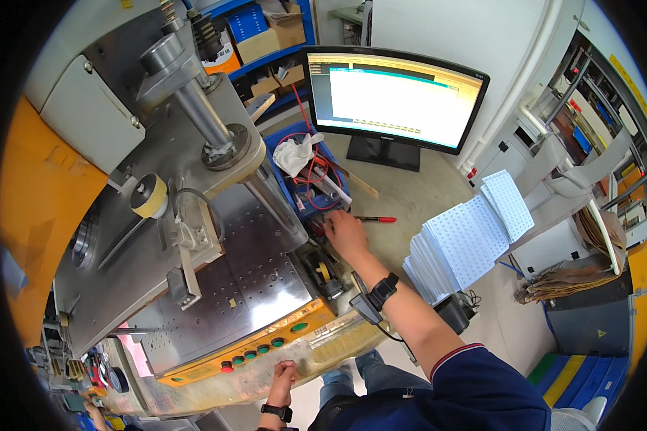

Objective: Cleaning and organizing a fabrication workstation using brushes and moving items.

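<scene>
My right hand [346, 235] reaches across to the table beside the blue bin [326, 153]. Its fingers bend down over a small dark thing, which they mostly cover. A red-and-black marker pen [376, 219] lies just to the right of these fingers. Nearer me, a tape dispenser [323, 271] with a yellowish roll stands by the press bed. My left hand [284, 375] is closed with curled fingers, low in front of the press's yellow front panel [244, 348]. Whatever it might hold is hidden. Coloured push buttons [251, 354] sit on that panel, apart from the hand.
A press with a thick steel column [207, 118] and a perforated metal bed [226, 302] fills the left. Behind the bin, a lit monitor [399, 97] stands on the table. Fan-folded printed paper [456, 248] is stacked at right. Another person's hand [93, 413] shows at lower left.
</scene>
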Motion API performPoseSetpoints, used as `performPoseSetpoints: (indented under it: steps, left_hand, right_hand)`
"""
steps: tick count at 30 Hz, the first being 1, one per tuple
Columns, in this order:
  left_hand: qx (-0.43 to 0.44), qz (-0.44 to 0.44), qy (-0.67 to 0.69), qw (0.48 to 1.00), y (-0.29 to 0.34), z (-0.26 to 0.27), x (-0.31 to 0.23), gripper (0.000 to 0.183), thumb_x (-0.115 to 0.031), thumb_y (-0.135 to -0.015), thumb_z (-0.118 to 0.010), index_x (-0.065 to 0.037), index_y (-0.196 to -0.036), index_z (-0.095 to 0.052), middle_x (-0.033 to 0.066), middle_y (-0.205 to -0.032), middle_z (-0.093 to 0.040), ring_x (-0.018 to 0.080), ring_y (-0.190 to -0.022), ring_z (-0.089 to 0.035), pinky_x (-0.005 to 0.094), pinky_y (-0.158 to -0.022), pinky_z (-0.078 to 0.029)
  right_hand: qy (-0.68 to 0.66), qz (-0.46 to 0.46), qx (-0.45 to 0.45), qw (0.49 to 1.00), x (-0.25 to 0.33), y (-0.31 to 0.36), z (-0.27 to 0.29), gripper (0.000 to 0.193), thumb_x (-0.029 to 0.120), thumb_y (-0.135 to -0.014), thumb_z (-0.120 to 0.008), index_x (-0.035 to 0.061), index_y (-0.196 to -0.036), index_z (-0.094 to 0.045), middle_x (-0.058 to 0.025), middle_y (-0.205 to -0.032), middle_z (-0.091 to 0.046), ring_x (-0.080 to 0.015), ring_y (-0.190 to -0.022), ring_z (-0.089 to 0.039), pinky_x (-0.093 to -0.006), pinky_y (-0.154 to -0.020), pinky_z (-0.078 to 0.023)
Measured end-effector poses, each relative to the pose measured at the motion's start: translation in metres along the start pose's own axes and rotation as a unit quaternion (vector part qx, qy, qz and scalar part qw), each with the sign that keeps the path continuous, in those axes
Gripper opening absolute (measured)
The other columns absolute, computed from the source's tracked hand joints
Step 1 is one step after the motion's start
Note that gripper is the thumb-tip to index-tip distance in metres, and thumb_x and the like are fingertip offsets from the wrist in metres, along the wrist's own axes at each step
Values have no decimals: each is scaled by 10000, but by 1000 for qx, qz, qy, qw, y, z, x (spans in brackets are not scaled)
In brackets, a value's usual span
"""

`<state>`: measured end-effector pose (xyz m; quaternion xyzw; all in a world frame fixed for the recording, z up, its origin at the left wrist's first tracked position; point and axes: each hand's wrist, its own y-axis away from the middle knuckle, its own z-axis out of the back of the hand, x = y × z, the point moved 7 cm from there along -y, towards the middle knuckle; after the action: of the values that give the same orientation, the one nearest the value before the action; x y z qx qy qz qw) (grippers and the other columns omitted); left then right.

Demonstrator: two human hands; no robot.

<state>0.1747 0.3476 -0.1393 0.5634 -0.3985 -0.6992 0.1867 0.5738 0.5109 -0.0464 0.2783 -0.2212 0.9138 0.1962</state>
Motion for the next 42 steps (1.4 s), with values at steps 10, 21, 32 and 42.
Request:
performPoseSetpoints:
  steps: [10,21,32,42]
  left_hand:
    - [-16,-6,18,1000,1,2,2,161,-235,-852,-586,-124,-956,-537,-34,-819,-511,73,-725,-450,229,-649,-347]
    - [-8,-11,8,1000,4,-1,-3,122,-224,-857,-540,-164,-962,-529,-76,-793,-474,52,-687,-435,215,-654,-349]
    - [9,8,17,1000,3,-5,-7,151,-219,-849,-581,-145,-962,-515,-58,-762,-479,55,-658,-432,212,-615,-337]
    - [9,-20,-6,1000,-1,-3,1,96,-205,-861,-518,-162,-947,-517,-79,-760,-461,46,-657,-417,200,-620,-337]
  right_hand:
    - [-34,-146,145,978,18,-51,-50,367,387,-881,-540,37,-846,-644,-167,-758,-658,-301,-735,-649,-398,-652,-502]
    - [-706,-271,267,597,7,41,-6,348,400,-920,-438,126,-707,-468,12,-570,-432,-118,-520,-388,-265,-524,-344]
    - [-857,-105,361,351,71,112,83,405,473,-918,-425,152,-673,-403,58,-559,-358,-80,-542,-322,-257,-591,-294]
    - [-572,-288,208,739,-14,56,-12,342,357,-946,-406,99,-735,-481,16,-585,-434,-95,-490,-384,-251,-472,-332]
